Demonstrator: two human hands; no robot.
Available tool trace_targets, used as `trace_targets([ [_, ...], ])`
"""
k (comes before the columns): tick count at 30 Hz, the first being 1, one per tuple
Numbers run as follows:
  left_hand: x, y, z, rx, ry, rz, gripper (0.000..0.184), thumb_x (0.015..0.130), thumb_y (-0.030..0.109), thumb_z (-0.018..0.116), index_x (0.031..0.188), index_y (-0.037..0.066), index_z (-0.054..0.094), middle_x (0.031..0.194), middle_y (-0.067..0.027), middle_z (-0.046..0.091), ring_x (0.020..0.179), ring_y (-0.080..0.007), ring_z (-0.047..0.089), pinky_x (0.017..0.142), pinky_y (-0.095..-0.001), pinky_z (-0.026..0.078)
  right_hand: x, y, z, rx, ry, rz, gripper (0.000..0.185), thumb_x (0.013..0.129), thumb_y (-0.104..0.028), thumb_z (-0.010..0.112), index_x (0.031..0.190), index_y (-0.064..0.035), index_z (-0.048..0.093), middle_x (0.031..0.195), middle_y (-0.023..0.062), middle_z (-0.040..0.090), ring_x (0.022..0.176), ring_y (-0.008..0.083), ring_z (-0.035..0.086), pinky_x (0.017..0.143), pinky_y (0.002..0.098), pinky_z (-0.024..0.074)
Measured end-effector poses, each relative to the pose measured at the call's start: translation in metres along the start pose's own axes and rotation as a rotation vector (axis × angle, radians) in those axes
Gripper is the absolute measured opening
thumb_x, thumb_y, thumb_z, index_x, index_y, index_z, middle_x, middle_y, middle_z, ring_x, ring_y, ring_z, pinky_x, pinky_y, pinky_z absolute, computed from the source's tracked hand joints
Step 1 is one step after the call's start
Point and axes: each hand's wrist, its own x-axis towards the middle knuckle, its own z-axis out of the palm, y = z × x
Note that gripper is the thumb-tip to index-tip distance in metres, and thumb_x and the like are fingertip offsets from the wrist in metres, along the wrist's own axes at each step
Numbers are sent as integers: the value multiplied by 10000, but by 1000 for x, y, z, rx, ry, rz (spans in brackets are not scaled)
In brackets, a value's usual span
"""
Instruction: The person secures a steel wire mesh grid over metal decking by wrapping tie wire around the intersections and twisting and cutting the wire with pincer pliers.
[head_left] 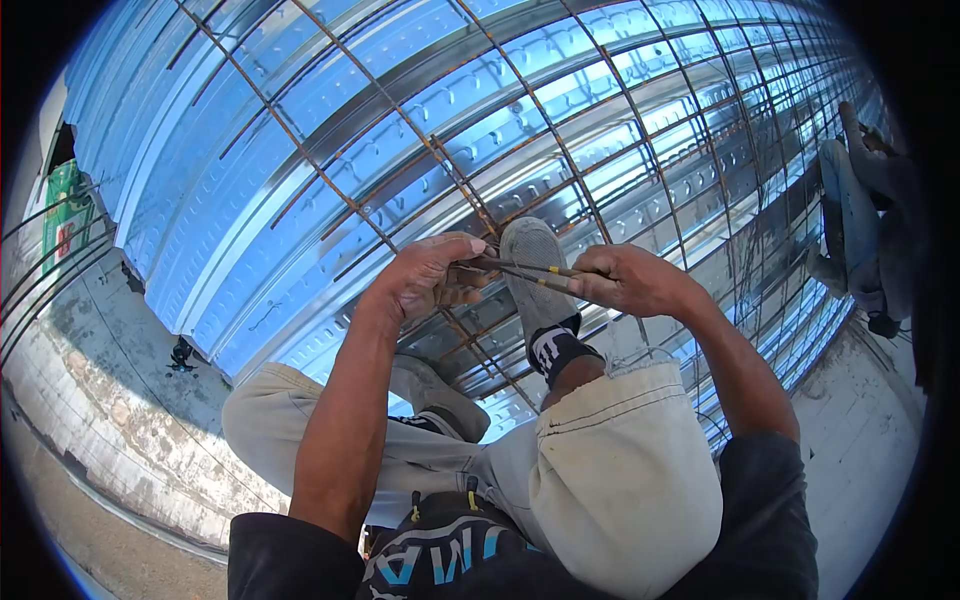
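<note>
The left hand point(415, 275) pinches the head end of the pliers point(520, 268), the right hand point(630, 281) grips their handles — and beyond both, crossed bars point(545, 117) already cover the decking point(205, 235), though any ties are unclear.

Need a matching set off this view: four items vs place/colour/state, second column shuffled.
1. Hand tool
2. Rebar grid
3. Shirt
4. Green item

A. Dark, with lettering on the front
B. Toward the far left of the view, beyond the metal sheeting
C. Handles in the right hand, yellow marks on them
D. Crossed bars, rust-brown in places, above the sheeting

Pairs: 1-C, 2-D, 3-A, 4-B
</note>
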Motion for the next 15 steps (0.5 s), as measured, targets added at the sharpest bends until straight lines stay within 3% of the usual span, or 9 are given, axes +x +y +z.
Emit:
trace_targets([
  [2, 16, -2, 25, 82, -78, -14, 290, 896, 318, 736, 1050, 82, 668, 959, -37, 670, 838, -136, 651, 753, -319, 557, -31, 3, -2, 85, -39, 222, 375, 977, -378, 590, 976, -14, 681, 751, 99, 630, 698, 249, 598, 656, 406, 470],
  [4, 38, -6, 47, 410, -162, 81, 331, 899, 338, 729, 1070, 59, 680, 985, -45, 678, 879, -165, 659, 796, -333, 538, -60, -2, -4, 182, -55, 433, 297, 957, -317, 629, 916, -25, 670, 663, 46, 564, 619, 174, 532, 594, 360, 431],
  [6, 48, -6, 72, 783, -212, 200, 433, 898, 409, 721, 1112, 35, 687, 1098, -81, 672, 984, -171, 630, 886, -338, 505, -92, 1, 4, 175, 62, 522, 320, 950, -316, 630, 897, -4, 680, 669, 85, 577, 629, 208, 542, 618, 391, 433],
  [7, 50, -7, 84, 821, -198, 278, 452, 900, 422, 714, 1116, 26, 686, 1104, -93, 673, 1008, -187, 629, 907, -347, 497, -105, 6, 11, 175, 114, 567, 332, 947, -316, 631, 887, 6, 684, 672, 104, 584, 634, 225, 547, 630, 407, 433],
  [12, 56, -18, 110, 969, -114, 569, 511, 915, 454, 685, 1131, -9, 673, 1125, -142, 680, 1084, -239, 628, 987, -373, 459, -142, 40, 83, 544, 622, 750, 329, 982, -303, 603, 865, 2, 646, 603, 34, 481, 565, 123, 454, 548, 323, 371],
  [15, 44, -18, 107, 963, -53, 547, 497, 928, 444, 669, 1121, -14, 670, 1098, -142, 685, 1052, -216, 633, 972, -355, 460, -139, 73, 126, 724, 895, 785, 359, 1014, -329, 562, 937, 5, 667, 582, 4, 450, 536, 89, 415, 512, 297, 338],
])
